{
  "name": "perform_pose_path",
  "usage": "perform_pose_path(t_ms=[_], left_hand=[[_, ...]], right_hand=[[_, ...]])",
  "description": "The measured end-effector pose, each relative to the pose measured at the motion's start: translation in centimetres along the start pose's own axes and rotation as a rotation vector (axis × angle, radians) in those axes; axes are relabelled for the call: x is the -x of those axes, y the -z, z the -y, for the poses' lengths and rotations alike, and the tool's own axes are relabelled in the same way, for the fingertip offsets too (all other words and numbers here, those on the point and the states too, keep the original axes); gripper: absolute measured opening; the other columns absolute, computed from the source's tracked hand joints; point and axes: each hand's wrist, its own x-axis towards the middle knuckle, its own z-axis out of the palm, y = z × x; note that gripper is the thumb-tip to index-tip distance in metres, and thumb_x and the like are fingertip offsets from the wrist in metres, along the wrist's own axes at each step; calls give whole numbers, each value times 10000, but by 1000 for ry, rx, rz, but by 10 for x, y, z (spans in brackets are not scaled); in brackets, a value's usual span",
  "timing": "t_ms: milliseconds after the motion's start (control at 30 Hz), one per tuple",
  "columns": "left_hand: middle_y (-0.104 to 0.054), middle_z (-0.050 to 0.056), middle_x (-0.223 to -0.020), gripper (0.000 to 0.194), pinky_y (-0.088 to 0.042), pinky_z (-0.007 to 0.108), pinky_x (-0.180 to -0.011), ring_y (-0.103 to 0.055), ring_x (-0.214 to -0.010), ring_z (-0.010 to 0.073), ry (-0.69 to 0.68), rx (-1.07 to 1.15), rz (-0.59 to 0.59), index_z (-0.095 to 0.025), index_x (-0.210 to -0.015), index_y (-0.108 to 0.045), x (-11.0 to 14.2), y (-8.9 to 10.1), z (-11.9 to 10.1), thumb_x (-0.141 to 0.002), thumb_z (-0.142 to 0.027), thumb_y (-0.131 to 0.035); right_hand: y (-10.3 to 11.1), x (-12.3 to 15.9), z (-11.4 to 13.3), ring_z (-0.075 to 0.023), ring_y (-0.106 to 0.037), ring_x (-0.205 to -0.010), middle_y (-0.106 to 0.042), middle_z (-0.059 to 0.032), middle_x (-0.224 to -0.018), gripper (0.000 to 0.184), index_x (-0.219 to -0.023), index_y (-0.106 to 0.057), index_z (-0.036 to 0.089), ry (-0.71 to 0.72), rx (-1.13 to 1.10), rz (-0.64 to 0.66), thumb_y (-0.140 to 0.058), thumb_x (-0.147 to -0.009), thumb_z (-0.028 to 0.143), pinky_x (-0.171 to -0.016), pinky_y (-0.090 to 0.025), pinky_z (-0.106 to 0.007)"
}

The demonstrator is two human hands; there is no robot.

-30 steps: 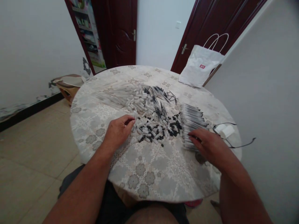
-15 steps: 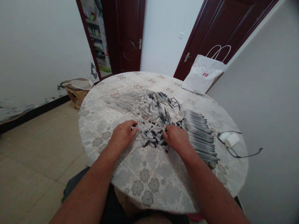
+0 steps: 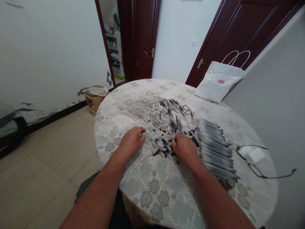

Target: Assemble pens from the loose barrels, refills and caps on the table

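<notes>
My left hand [image 3: 133, 139] rests at the left edge of a pile of short white pen caps [image 3: 152, 135]. Its thumb and fingers are curled towards each other against the caps; what lies between the tips cannot be made out. Across the pile, my right hand [image 3: 185, 147] is closed, fingertips down among small black pen plugs [image 3: 164, 144] and caps. The hand itself hides whatever is pinched there. Just beyond it stand out thin dark pen refills [image 3: 175, 124]. Clear pen barrels [image 3: 135, 108] lie in a loose heap behind the caps.
Beside my right forearm lies a row of pens with dark tips [image 3: 215, 148]. Black-framed glasses [image 3: 259, 173] and a white roll-like object [image 3: 255, 156] are on the right of the round table [image 3: 147, 178]. A white paper bag [image 3: 219, 81] stands at the back; a stool [image 3: 94, 98] is left.
The camera view has shifted, so the whole table sits further right and slightly lower. Both hands stay at nearly the same places in the pile.
</notes>
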Motion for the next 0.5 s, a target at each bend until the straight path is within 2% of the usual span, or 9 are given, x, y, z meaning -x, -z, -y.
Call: perform_pose_path(t_ms=[200,367,500], left_hand=[[-703,140,-1107,288,-479,378,-899,-664,-1006,276,-3,-65,29,-177,-1143,-699,-6,3,1,-899,-271,-578],[-707,141,-1110,290,-479,377,-907,-662,-1034,281,-16,-129,76,-179,-1153,-700,-9,2,-4,-917,-288,-570],[-710,134,-1119,281,-482,360,-925,-665,-1036,263,-48,-99,50,-179,-1152,-691,-19,1,-9,-928,-290,-563]], right_hand=[[-4,-2,-1,-259,-728,-945,-742,-150,-1027,313,-1004,-673,171,26,-14,-41,-458,-1008,399,-768,-505,-312],[-3,-4,1,-263,-728,-935,-741,-150,-1013,283,-989,-672,168,11,-8,-25,-450,-997,345,-765,-499,-324],[-2,-3,-2,-259,-730,-913,-740,-131,-984,250,-972,-657,176,2,-26,-65,-442,-990,301,-744,-489,-318]])
